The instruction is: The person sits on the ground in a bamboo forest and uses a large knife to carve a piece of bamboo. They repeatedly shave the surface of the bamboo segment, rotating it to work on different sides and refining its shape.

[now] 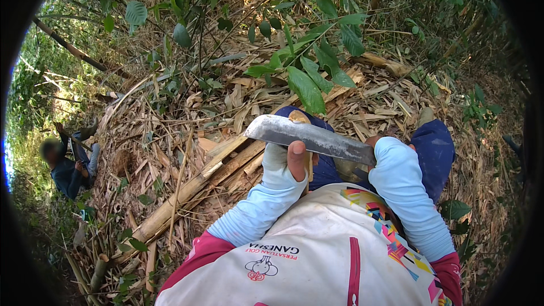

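A machete (pixel 311 137) with a broad, worn grey blade lies crosswise in front of my body, its rounded tip to the left. My right hand (pixel 373 141) is closed at the blade's right end; the sleeve cuff hides most of the fingers and the handle. Close behind the blade's left half is my left hand (pixel 296 161), thumb up and fingers curled. It grips a narrow, pale bamboo strip (pixel 310 171), partly covered by the blade. A tan piece (pixel 298 116) shows just beyond the blade's upper edge, perhaps the same strip's end.
My bent knees in blue trousers (pixel 435 150) flank the work. Split bamboo poles (pixel 198 184) lie at the left on dry leaf litter (pixel 238 93). A leafy green branch (pixel 311 73) hangs ahead. Another person (pixel 71 164) sits farther off at the left.
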The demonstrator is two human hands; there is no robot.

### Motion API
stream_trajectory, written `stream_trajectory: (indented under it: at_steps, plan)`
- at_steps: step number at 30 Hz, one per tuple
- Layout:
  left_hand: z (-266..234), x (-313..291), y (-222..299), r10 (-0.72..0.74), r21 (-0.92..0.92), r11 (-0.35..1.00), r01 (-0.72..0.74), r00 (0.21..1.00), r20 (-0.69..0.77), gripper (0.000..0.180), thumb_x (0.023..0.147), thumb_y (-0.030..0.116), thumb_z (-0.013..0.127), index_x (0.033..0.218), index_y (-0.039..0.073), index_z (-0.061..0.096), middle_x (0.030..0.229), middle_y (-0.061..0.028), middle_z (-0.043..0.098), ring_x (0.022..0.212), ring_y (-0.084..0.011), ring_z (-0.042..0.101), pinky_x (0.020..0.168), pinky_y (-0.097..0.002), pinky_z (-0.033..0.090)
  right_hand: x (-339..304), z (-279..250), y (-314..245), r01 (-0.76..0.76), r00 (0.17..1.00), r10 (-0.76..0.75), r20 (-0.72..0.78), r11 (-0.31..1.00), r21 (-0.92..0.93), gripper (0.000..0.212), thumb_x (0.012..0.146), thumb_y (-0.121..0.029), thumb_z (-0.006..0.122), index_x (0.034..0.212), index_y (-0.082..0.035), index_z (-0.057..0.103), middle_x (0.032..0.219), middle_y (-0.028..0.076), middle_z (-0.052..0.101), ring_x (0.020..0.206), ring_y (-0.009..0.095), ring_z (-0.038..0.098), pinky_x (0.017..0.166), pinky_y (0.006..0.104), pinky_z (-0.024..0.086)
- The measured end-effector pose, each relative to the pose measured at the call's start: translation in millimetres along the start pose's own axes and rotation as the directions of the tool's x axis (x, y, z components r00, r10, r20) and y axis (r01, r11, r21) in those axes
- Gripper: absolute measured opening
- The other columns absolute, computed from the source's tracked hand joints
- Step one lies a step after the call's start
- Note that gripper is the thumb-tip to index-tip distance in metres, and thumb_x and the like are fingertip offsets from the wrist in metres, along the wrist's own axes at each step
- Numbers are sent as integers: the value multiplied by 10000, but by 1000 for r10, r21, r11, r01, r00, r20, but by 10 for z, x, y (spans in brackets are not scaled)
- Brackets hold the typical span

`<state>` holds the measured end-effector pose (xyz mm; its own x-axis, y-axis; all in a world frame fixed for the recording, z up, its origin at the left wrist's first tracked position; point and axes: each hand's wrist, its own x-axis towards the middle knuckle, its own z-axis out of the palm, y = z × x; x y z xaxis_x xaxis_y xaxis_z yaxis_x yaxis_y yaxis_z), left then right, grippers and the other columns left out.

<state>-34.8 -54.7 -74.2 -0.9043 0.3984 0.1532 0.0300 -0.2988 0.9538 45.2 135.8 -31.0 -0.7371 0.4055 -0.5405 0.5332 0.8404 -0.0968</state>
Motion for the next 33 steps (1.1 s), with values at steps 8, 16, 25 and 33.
stream_trajectory:
  at_steps: [8,16,25,33]
  plan:
    - [-9,121,-138,-97,-111,989,95,995,-15,635,821,547,704,1100,7,519,836,-82,634,598,-147,597,487,-261,475,198,15,14,-105,991,106,83,994,-21,467,704,-265,730,1152,-219,605,1093,74,672,1041,311,624,1035,488,358]
    - [71,193,-208,-126,-97,988,116,987,-103,635,806,529,736,1098,4,530,837,-79,637,580,-139,589,464,-254,471,437,83,150,-173,972,187,142,979,-106,540,717,-270,706,1238,-246,566,1201,50,650,1148,294,593,1062,503,347]
    - [-129,205,-26,-238,-122,970,211,930,-281,425,854,354,745,1039,35,533,665,-52,564,534,-126,569,451,-251,477,309,-63,390,-245,827,399,-397,890,384,253,972,-181,425,951,-38,632,911,217,660,846,352,630,771,435,473]
    - [-357,226,-148,-71,-88,994,71,997,4,635,787,320,814,1217,32,448,763,-70,574,584,-159,603,500,-300,535,145,-358,256,205,821,77,-566,885,418,304,854,-123,699,1138,-65,606,759,85,599,655,201,559,631,351,469]
